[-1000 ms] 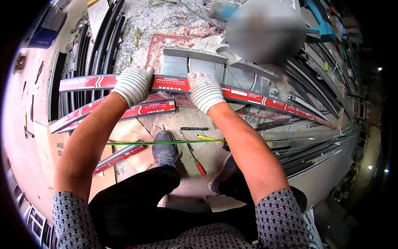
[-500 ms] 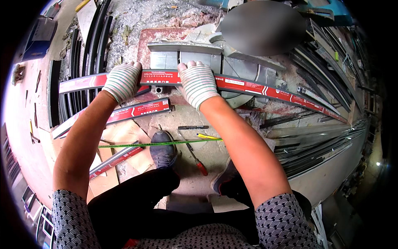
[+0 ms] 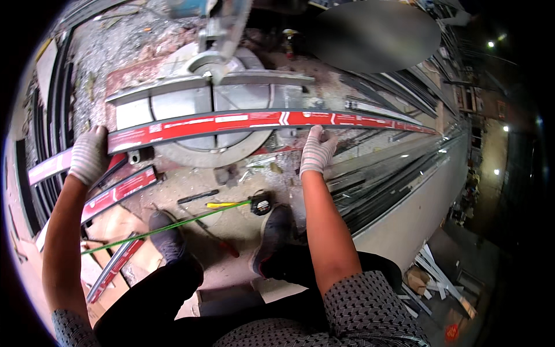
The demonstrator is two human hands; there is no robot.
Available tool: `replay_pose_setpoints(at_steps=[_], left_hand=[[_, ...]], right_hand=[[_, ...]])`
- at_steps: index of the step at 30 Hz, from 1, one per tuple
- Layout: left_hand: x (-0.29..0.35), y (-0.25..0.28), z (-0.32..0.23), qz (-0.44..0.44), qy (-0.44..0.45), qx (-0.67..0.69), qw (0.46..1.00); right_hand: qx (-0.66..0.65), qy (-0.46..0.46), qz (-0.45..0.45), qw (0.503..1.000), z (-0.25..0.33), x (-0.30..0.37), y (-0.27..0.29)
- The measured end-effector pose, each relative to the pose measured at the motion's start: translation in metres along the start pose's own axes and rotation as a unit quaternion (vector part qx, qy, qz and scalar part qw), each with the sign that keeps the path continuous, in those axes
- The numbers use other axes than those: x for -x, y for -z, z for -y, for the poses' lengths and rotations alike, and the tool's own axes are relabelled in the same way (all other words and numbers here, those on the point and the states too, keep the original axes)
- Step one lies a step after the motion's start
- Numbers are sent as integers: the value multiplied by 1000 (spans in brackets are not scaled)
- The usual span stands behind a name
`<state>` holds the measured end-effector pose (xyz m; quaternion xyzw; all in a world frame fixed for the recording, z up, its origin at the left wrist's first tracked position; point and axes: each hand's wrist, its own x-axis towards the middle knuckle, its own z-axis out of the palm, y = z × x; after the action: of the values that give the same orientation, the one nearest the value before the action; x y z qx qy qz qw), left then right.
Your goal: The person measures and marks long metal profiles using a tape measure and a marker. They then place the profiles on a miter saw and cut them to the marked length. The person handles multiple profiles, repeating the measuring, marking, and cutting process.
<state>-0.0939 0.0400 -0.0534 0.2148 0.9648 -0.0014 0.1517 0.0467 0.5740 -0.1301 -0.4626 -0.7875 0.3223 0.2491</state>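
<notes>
A long dark profile strip with red film [image 3: 254, 120] lies across the round table of a mitre saw [image 3: 243, 147], in front of its metal fence [image 3: 266, 78]. My left hand [image 3: 89, 155], in a striped white glove, is wrapped over the strip near its left end. My right hand [image 3: 318, 153], gloved alike, is at the strip's near edge right of the saw table. One fingertip touches that edge and the fingers are apart. The saw's raised head [image 3: 222, 29] stands behind the fence, partly cut off by the picture's top.
A tape measure [image 3: 261, 202] with its green blade drawn out lies by my feet, near a yellow-handled tool [image 3: 222, 205], a black marker [image 3: 198, 196] and a screwdriver [image 3: 228, 248]. A shorter red-filmed profile [image 3: 124, 189] lies at left. Dark profiles [image 3: 399, 196] are stacked at right.
My view has swung to the right. My hands have moved farther apart, the right one sliding along the strip and loosening from over it. The saw head and tape measure case now show.
</notes>
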Motion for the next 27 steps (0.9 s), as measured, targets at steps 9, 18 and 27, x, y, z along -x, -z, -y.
replay_pose_setpoints(at_steps=[9, 18, 27], left_hand=[[-5, -13, 22, -31, -1, -1, 1000], [-5, -28, 12, 5, 20, 14, 1000], [-8, -22, 5, 27, 32, 0, 999]], right_hand=[[-354, -390, 108, 843, -6, -81, -10], [-360, -378, 59, 851, 10, -78, -9], [-312, -359, 137, 869, -3, -101, -11]])
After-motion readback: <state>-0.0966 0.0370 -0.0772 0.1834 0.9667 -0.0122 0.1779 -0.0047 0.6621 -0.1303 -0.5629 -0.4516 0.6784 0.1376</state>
